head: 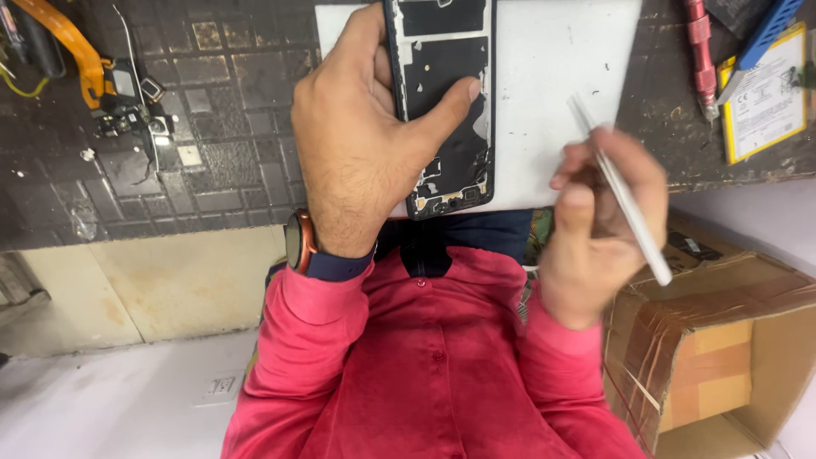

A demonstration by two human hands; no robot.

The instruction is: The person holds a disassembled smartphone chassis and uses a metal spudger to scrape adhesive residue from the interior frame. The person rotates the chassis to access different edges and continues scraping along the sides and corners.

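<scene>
Your left hand (357, 144) is closed around an opened phone frame (446, 102), fingers wrapped over its left edge and the thumb pressed flat across the dark inner face. That clamp pins the frame down on the white mat (552, 93), apparently so it cannot slide or twist. The frame lies lengthwise away from you, its near end, where small board parts show, reaching the mat's front edge just above your red shirt (425, 365).

Your right hand (599, 229) is closed on slim white tweezers (620, 191), pinched between thumb and fingers like a pen. The tips point up and away over the mat, well clear of the frame, so the tool looks held in readiness rather than at work.

The mat sits on the dark counter (221, 136), giving a pale, even ground on which small specks and parts show plainly. To the left lie loose parts with an orange flex cable (72, 47). To the right a red screwdriver (701, 55) and a yellow-edged battery (765, 98) rest within easy reach of your tool hand. A taped cardboard box (722, 340) stands below the counter's edge at your right.
</scene>
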